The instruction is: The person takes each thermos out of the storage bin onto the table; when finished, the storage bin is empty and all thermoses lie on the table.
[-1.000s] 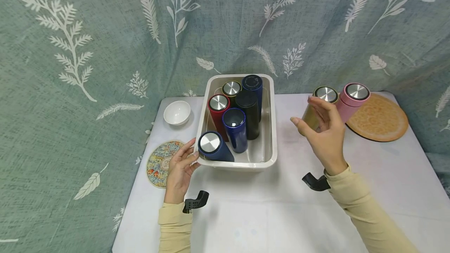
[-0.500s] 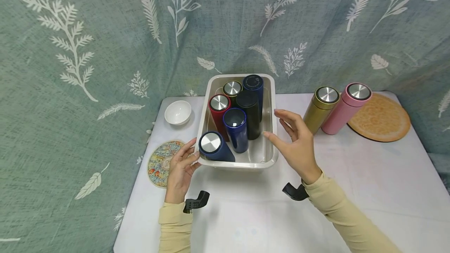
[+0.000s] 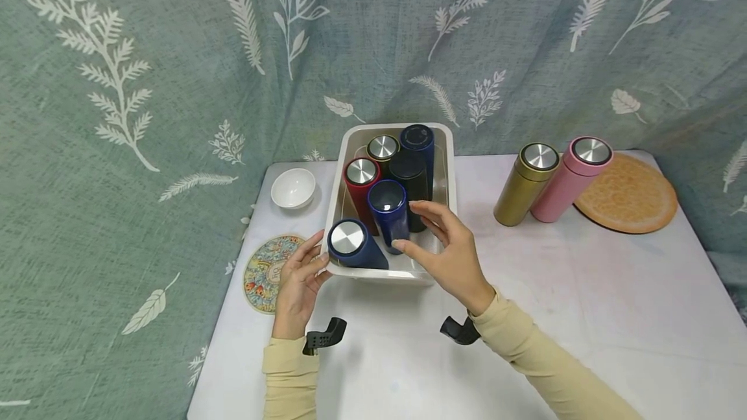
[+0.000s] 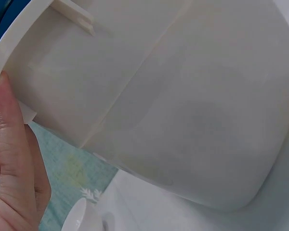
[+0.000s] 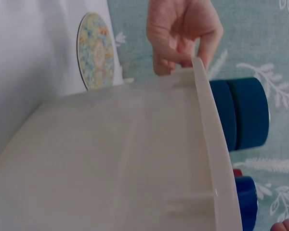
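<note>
My left hand (image 3: 299, 290) grips the front left corner of a pale plastic basin (image 3: 403, 273), thumb against its rim. Over the basin's front right part, my right hand (image 3: 449, 251) has fingers and thumb spread beside a glossy blue flask (image 3: 392, 220); a small gap shows at the fingertips in the right wrist view. A matte blue flask (image 3: 360, 248) leans at the front left corner. Behind stand a red flask (image 3: 363, 199), a black flask (image 3: 410, 177), a silver-lidded dark flask (image 3: 383, 148) and a navy flask (image 3: 425, 151).
Right of the basin stand a gold flask (image 3: 522, 190) and a pink flask (image 3: 563, 186), before a round orange mat (image 3: 630, 196). At left are a white bowl (image 3: 293, 188) and a patterned round mat (image 3: 259, 277). A green curtain (image 3: 373, 37) hangs behind the table.
My right hand has moved left from the gold flask, across the basin's right rim, to the glossy blue flask. My left hand and the basin have stayed put.
</note>
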`<state>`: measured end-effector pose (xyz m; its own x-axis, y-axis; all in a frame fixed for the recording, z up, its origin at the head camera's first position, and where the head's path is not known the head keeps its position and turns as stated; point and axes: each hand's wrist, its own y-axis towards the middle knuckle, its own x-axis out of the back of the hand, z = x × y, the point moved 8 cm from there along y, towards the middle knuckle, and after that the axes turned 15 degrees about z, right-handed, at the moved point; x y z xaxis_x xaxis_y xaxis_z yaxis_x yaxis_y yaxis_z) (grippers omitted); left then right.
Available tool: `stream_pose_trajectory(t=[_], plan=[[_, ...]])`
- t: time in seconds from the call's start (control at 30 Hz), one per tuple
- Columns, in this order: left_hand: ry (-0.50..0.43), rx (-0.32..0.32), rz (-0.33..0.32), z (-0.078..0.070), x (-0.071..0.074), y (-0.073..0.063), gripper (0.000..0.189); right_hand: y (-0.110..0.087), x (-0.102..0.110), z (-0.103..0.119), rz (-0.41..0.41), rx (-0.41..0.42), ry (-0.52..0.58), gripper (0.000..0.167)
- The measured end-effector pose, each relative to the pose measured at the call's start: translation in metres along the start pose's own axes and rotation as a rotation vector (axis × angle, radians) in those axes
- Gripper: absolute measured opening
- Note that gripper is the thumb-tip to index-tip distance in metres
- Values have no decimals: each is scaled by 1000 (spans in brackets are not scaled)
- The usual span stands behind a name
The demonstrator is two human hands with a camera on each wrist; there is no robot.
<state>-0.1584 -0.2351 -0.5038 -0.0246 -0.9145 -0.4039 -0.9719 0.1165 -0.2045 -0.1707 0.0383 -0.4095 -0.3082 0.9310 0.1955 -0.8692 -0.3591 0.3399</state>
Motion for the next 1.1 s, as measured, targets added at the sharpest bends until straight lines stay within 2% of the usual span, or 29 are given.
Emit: stream_pose_trajectory(t=[0.27, 0.5, 0.8, 1.1], plan=[[8, -8, 2, -2, 0, -1, 52, 4, -21, -10, 126, -73, 19, 64], [12, -7, 5, -1, 0, -1, 47, 8, -38, -15, 203, -120, 9, 66], [16, -4, 7, 0, 1, -1, 48, 16, -53, -18, 217, -157, 4, 68], [21, 1, 17, 0, -1, 0, 51, 25, -62, -13, 235, -116, -19, 70]])
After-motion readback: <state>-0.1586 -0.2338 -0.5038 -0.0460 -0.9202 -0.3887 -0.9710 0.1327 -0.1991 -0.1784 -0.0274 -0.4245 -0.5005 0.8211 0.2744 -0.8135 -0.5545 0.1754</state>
